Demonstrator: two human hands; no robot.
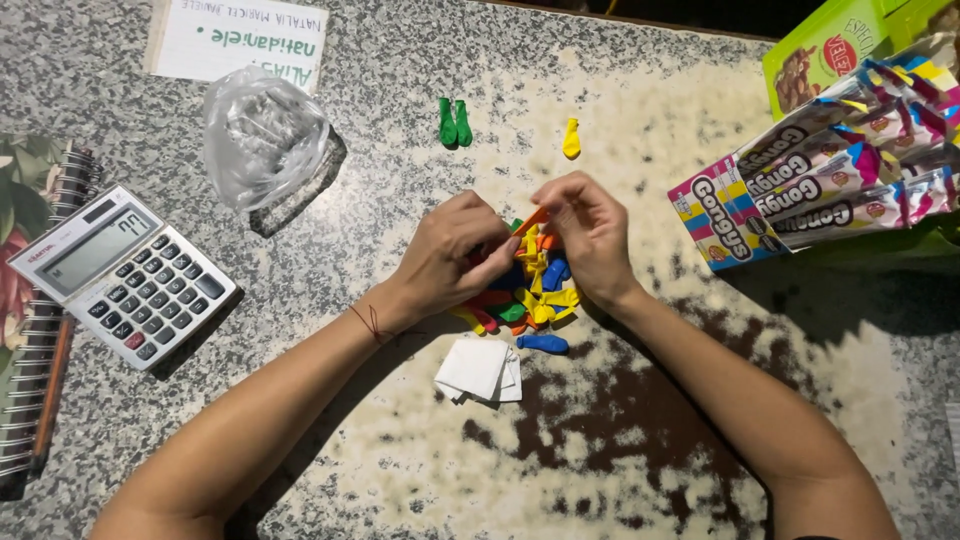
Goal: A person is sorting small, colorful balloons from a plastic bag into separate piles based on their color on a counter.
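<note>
Speckled stone makes up the worktop (620, 430), and at its middle lies a small heap of limp balloons (530, 295) in red, yellow, blue, green and orange. Both hands work over that heap. The left hand (455, 255) comes in from 8 o'clock, fingers curled narrow and pressed down among the balloons. The right hand (590, 230) comes in from 4 o'clock, thumb and forefinger pinched shut on an orange balloon (533, 218) at the top of the heap; the left fingertips meet it there, so both seem to hold the same piece.

One blue balloon (542, 343) lies apart at 6 o'clock of the heap, just beside a few white paper squares (480, 370). Two green balloons (455, 123) and a yellow balloon (571, 138) lie well apart toward 12 o'clock. A crumpled clear plastic bag (262, 135) sits at 10 o'clock, a calculator (125, 275) at 9 o'clock on the edge of a spiral notebook (35, 330), and a stack of bright packets (840, 180) at 2 o'clock.

My judgement of the risks: the heap is loose and light, so a sweep of either wrist could scatter balloons across the worktop. A hard tug on the pinched balloon could snap it out of the fingers or drag its neighbours along. The stray blue one could be missed, half hidden by the forearm's shadow.
</note>
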